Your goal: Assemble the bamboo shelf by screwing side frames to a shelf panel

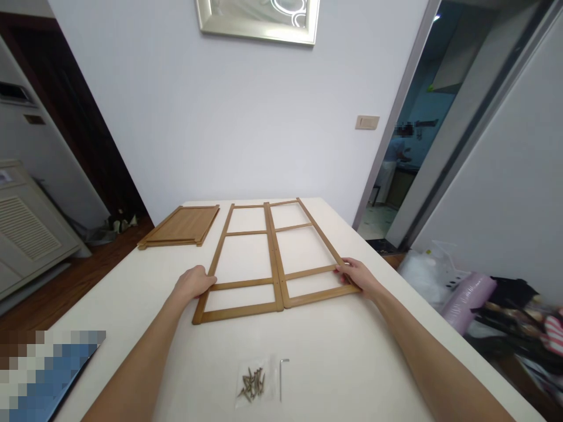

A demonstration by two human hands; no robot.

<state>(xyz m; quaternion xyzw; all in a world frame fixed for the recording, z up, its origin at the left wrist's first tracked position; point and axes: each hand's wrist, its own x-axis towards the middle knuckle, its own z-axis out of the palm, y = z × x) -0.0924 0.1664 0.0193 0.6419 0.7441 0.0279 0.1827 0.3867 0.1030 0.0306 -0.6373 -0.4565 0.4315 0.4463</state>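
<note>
In the head view, the person's two hands are working well apart, each clamping the outer side of a wooden frame. The left hand (193, 282) is gripping the outer rail of a brown, ladder-like wooden frame on the left (241, 285), near its near corner, with the thumb lying over the rail. The right hand (357, 274) is holding the outer rail of a matching brown wooden frame on the right (310, 272), also close to the near corner. Both frames are lying side by side over the middle of a smooth white desk (334, 351), their inner rails running close along each other; whether these are joined, one cannot tell. Beyond the left hand, a stack of brown wooden panels (182, 225) is resting flat towards the desk's far left. Nearer the person, a clear plastic bag of bronze-coloured screws (253, 384) is lying between the forearms, and a thin silver L-shaped hex key (281, 381) is lying just to its right. Behind the desk, a pale wall (264, 123) is carrying a silver-framed picture (257, 35), and another person (391, 158) is standing past the doorway on the right.
</note>
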